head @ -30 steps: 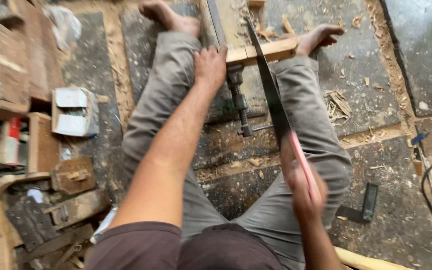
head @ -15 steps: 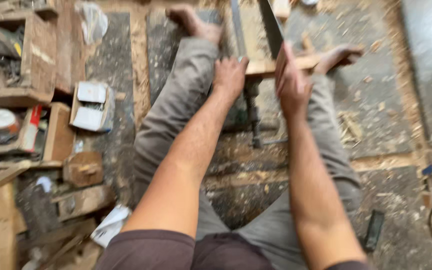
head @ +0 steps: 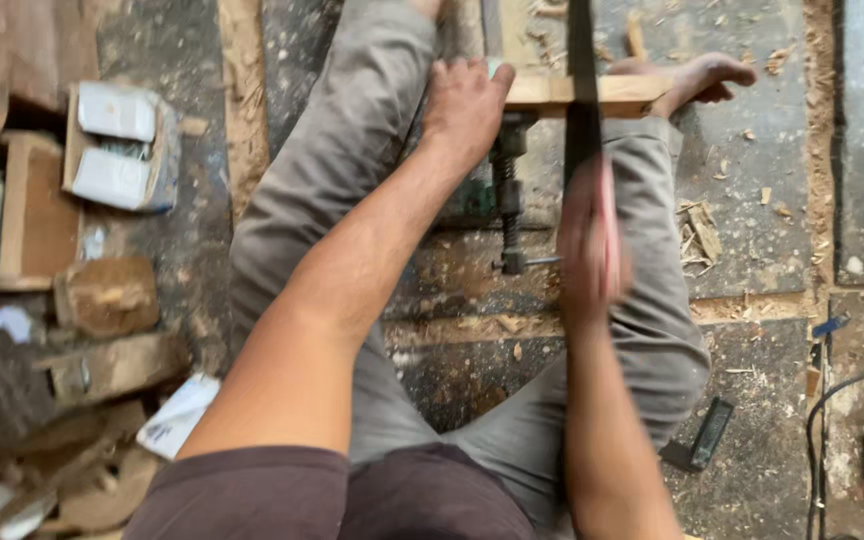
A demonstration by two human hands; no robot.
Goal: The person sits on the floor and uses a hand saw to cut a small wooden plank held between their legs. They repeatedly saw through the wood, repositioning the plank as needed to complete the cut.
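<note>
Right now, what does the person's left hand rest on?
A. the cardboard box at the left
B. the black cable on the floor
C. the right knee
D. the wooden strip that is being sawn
D: the left hand presses down on the end of the wooden strip, beside the saw blade that the blurred right hand holds by the handle.
</note>
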